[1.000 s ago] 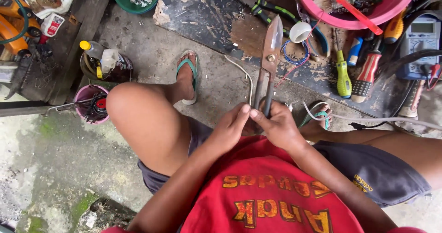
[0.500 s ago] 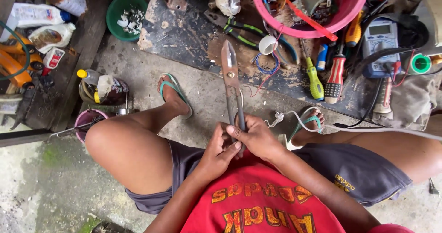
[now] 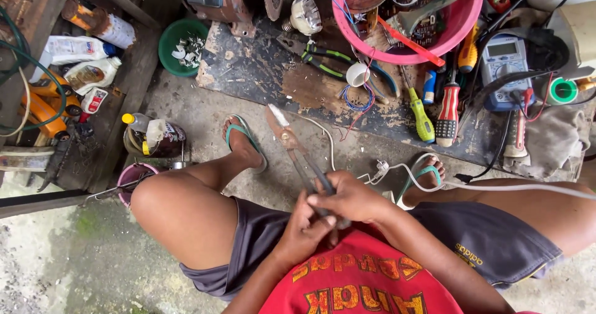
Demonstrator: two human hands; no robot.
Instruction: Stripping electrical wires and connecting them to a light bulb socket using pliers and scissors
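Both hands are wrapped around the handles of some rusty tin snips [image 3: 292, 146]: left hand [image 3: 304, 233] gripping from below, right hand [image 3: 351, 199] closed over the top, blades pointing away. Far left of the hands sit two white labelled bottles [image 3: 77, 50] and one orange can [image 3: 43, 106]. Ahead-right: one pink basin [image 3: 462, 25] and two screwdrivers [image 3: 447, 112].

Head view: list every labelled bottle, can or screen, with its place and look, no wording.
Multimeter: right on the board, blue case, grey screen.
White bottle: far left, lying flat, blue cap, printed label.
Spray can: top left, lying, rusty brown and white.
Dark can: beside the sandalled foot, pale label.
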